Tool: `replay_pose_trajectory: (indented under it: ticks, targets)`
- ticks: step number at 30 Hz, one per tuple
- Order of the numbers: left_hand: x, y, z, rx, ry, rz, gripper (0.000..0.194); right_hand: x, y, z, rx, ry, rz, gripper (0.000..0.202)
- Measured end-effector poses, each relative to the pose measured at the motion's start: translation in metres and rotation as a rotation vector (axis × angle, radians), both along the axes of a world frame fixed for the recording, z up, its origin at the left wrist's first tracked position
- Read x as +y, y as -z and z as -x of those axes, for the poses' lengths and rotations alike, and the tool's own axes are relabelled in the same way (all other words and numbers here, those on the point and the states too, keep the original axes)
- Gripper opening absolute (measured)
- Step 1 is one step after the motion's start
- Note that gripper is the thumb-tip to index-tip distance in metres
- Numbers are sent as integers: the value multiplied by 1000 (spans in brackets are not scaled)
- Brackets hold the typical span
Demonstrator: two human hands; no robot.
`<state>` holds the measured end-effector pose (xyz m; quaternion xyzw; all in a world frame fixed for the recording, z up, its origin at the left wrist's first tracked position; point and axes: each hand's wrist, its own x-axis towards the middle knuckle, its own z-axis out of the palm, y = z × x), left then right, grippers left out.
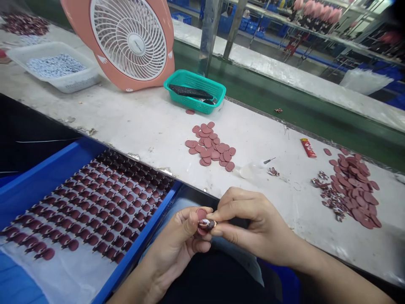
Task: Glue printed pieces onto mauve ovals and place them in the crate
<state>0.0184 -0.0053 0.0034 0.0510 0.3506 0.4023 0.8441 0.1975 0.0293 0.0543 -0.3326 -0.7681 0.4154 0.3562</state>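
Near the bottom centre, over my lap, my left hand (185, 240) has its fingers and thumb closed round a small part with dark red round discs (201, 214). Fingertips of my right hand (253, 221) pinch the dark and cream-coloured piece (209, 224) at its right side, so both hands touch it. The fine detail between the fingertips is partly hidden. Beyond my hands on the table lies a loose pile of dark red oval discs (215, 154). A larger pile of discs (360, 190) sits at the right, beside small brown and white pieces (332, 202).
A blue crate (161, 213) at the left holds rows of dark red parts (110, 207). On the table (136, 122) stand a pink fan (133, 42), a green basket (194, 105) and a white tub (76, 84). A red packet (308, 148) lies at the right.
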Motion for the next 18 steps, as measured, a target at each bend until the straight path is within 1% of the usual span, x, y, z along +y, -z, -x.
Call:
replay_pose_trajectory:
  ticks: [4,6,7,8,10,12,15,16,18]
  targets:
    - [2,6,5,-19,28,-98,46,0,4,2,13,25,-3,8]
    - [3,12,10,0,39,-123,58,0,9,4,16,68,-80,9]
    - [3,14,12,41,11,-121,62,-1,11,6,6,108,-144,11]
    - [3,16,13,101,-43,-114,62,-1,14,8,-15,160,-221,12]
    - [2,16,14,257,-211,-107,52,-2,20,14,-89,268,-394,16]
    - [1,12,12,385,-347,-126,41,-2,26,20,-178,326,-574,18]
    - [0,4,6,451,-419,-207,38,-3,33,28,-282,325,-804,23]
    - [1,2,4,460,-431,-234,37,-3,36,31,-301,315,-851,25]
    - [1,0,2,480,-451,-264,34,-3,40,35,-313,286,-885,26]
